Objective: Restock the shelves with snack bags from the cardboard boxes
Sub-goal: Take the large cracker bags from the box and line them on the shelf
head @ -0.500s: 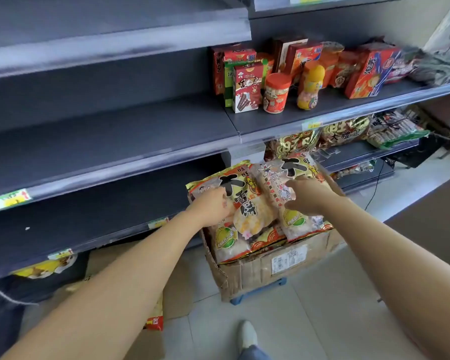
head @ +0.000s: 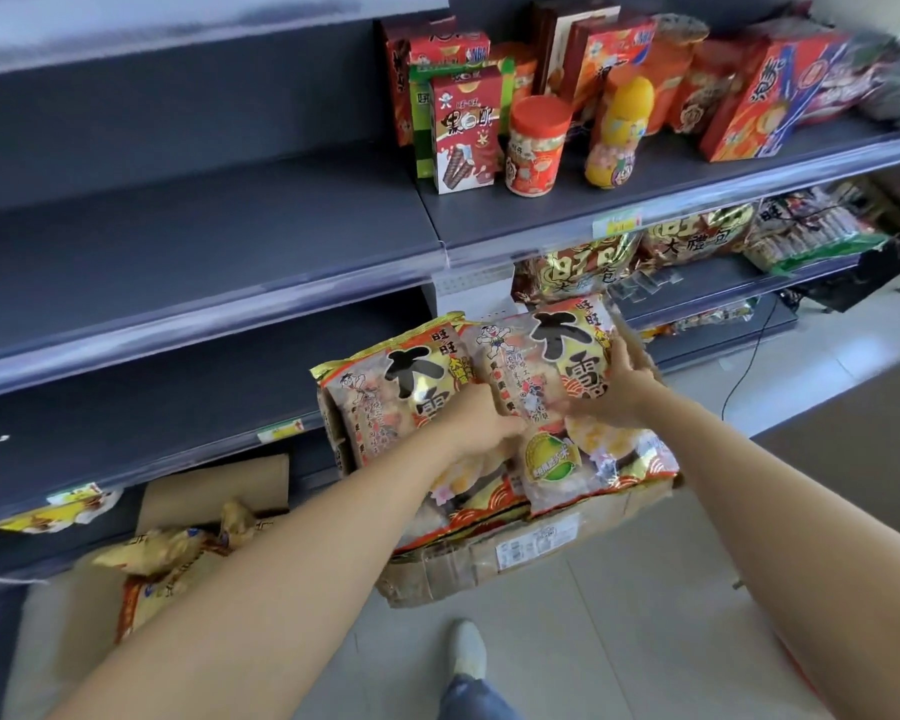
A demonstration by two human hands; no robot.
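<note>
Two snack bags stand side by side, touching, in the open top of a cardboard box (head: pixel 515 561) on the tiled floor (head: pixel 619 641) just in front of the shelving. The left snack bag (head: pixel 380 402) and the right snack bag (head: pixel 541 361) are tilted, with their tops leaning toward the shelves. Further bags of the same kind (head: pixel 583 459) lie beneath them in the box. The left hand (head: pixel 481 423) rests on the seam where the two upper bags meet, back of the hand facing the camera and fingers curled. Whether it grips either bag cannot be determined. The right hand (head: pixel 619 392) holds the right snack bag at its right edge, with the fingers (head: pixel 625 356) extended up along that edge and the thumb laid across the printed front. The lower shelf (head: pixel 126 402), directly behind the box, and the left section of the middle shelf (head: pixel 204 236) show bare dark surface. The right section of the middle shelf carries red snack cartons (head: pixel 463 132), a red-lidded jar (head: pixel 536 148) and a yellow-topped bottle (head: pixel 619 132). Gold-printed bags (head: pixel 593 267) lie on the shelf level below. A second cardboard box (head: pixel 214 485) with yellow bags (head: pixel 172 553) sits at lower left. One shoe (head: pixel 468 649) is visible at the bottom.
</note>
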